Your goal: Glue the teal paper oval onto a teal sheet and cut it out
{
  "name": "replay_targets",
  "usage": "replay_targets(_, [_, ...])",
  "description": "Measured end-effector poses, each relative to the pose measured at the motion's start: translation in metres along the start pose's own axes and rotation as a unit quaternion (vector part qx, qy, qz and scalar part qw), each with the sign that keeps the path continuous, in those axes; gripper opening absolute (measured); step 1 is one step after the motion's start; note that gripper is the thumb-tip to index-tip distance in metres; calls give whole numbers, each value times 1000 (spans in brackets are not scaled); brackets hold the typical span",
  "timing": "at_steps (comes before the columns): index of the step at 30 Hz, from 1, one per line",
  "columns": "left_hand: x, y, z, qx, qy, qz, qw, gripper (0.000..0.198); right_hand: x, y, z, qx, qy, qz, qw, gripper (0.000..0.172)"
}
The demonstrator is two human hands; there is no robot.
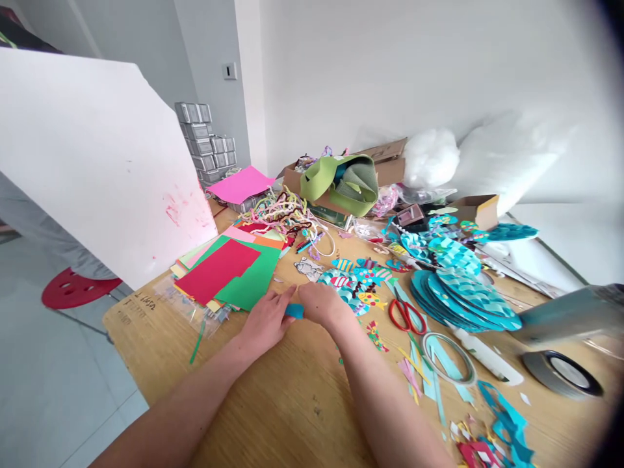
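Note:
A small piece of blue paper (294, 311) shows between my two hands, just above the wooden table. My left hand (266, 320) is closed on its left side, with the thumb against the paper and the fingers pointing forward. From the right, my right hand (319, 303) bends over the same piece; its fingertips are mostly hidden behind the back of the hand. Left of my hands lie sheets of red paper (217, 270) and green paper (253, 279). Beyond my right hand are colourful paper fish (373, 300) and a grey fish cut-out (308, 268).
Red-handled scissors (407, 316), a tape roll (448, 359), a white glue bottle (490, 356) and stacked blue discs (463, 299) lie to the right. Grey tape (560, 374) and paper scraps (507, 422) are nearer. A white board (107, 156) stands left; green felt (341, 182) sits behind.

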State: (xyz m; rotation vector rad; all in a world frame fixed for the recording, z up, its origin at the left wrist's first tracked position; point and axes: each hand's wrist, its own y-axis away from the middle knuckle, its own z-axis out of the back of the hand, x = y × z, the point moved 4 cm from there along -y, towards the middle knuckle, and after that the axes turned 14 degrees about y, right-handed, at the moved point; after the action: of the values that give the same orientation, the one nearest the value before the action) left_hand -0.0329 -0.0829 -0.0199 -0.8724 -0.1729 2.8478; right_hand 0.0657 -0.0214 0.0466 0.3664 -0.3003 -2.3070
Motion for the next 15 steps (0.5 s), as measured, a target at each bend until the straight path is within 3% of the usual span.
replay_targets(8, [-8,-1,1,13,0,17,1000,62,2,-5,-5,11,10,-7,1000,33])
replay_targets(15, [-2,0,-4,-6,8,13,1000,59,0,-6,-8,20,12,3,1000,32])
